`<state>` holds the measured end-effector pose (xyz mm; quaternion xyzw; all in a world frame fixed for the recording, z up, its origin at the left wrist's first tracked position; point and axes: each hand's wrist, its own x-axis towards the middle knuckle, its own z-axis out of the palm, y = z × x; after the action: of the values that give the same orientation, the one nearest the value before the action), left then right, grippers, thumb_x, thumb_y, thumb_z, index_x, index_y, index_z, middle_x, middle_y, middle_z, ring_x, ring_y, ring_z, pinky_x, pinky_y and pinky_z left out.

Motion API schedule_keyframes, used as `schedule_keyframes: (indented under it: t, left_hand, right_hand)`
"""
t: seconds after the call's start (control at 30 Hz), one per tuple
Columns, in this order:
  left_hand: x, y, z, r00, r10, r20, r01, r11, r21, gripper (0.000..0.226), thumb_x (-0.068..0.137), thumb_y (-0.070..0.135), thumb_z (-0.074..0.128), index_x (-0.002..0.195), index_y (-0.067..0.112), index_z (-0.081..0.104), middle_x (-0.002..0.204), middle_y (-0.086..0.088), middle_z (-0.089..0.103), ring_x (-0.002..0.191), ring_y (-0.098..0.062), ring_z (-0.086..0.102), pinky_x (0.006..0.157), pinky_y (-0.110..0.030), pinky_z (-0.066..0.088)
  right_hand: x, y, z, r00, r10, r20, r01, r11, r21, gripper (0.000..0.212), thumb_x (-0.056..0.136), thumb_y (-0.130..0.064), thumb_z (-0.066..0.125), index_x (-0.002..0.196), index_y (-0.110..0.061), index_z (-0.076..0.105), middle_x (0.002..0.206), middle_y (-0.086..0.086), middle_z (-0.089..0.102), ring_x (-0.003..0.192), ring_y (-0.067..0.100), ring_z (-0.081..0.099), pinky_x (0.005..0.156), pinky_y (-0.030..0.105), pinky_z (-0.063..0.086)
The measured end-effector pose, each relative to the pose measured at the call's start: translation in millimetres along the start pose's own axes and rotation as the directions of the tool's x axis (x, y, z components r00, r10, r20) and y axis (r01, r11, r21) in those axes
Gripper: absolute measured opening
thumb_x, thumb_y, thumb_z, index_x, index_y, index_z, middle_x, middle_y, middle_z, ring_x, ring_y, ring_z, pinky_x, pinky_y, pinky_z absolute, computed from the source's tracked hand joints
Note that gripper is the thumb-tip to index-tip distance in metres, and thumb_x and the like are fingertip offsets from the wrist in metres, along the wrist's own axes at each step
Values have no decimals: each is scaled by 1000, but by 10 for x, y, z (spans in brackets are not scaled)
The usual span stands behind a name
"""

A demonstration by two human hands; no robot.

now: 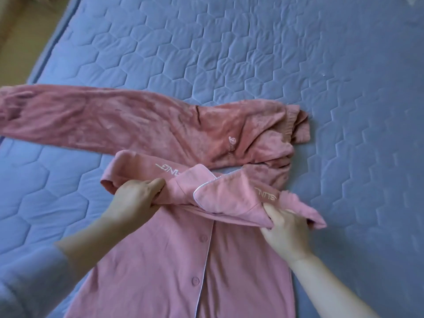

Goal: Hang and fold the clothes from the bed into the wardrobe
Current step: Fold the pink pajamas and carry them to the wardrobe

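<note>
A pink button-front pyjama top point(174, 267) lies on the bed in front of me, its buttoned front up and its collar end turned over toward me. My left hand point(135, 200) grips the folded edge at the left shoulder. My right hand point(284, 228) pinches the folded edge at the right shoulder, beside the white lettering. Just beyond the top lie darker pink fleece trousers point(137, 125), stretched out flat from left to right with the waistband at the right.
The bed point(252, 53) is covered by a blue quilted mattress cover with a hexagon pattern, bare at the back and right. Its left edge runs diagonally at the upper left, with beige floor point(20, 37) beyond. The wardrobe is out of view.
</note>
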<state>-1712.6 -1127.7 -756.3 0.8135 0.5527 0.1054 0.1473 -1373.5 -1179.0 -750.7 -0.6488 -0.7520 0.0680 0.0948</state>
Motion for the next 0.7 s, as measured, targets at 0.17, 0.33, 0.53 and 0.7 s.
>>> schedule_keyframes:
  t: [0.17, 0.33, 0.53, 0.7]
  left_hand:
    - [-582, -39, 536, 980, -64, 191, 44, 993, 107, 9, 72, 19, 56, 77, 13, 53, 72, -4, 60, 68, -32, 60, 54, -34, 36]
    - [-784, 64, 719, 944, -177, 280, 164, 984, 68, 40, 64, 42, 65, 88, 13, 52, 90, -5, 56, 90, -31, 57, 69, -36, 34]
    - [-666, 226, 580, 915, -278, 294, 368, 874, -317, 51, 71, 54, 75, 104, 24, 52, 92, 9, 55, 84, -14, 52, 68, -32, 39]
    - [-797, 251, 479, 938, -84, 335, 187, 939, -288, 39, 79, 46, 72, 107, 23, 57, 86, 6, 58, 81, -20, 59, 66, -29, 39]
  right_hand:
    - [-570, -37, 413, 928, -1, 373, 22, 998, -52, 56, 56, -22, 82, 109, -18, 66, 75, 0, 69, 70, 30, 67, 60, 32, 49]
    - [-700, -175, 585, 928, 60, 368, -96, 992, 80, 40, 65, -39, 75, 88, -14, 52, 90, 2, 53, 90, 30, 53, 78, 39, 43]
    - [-584, -412, 510, 885, 233, 404, -388, 848, 361, 36, 69, -37, 74, 85, -19, 46, 85, -2, 59, 81, 25, 55, 69, 41, 47]
    - [-892, -485, 336, 946, 49, 322, -138, 956, 261, 21, 72, -16, 71, 72, -13, 51, 77, 0, 53, 73, 25, 53, 61, 34, 38]
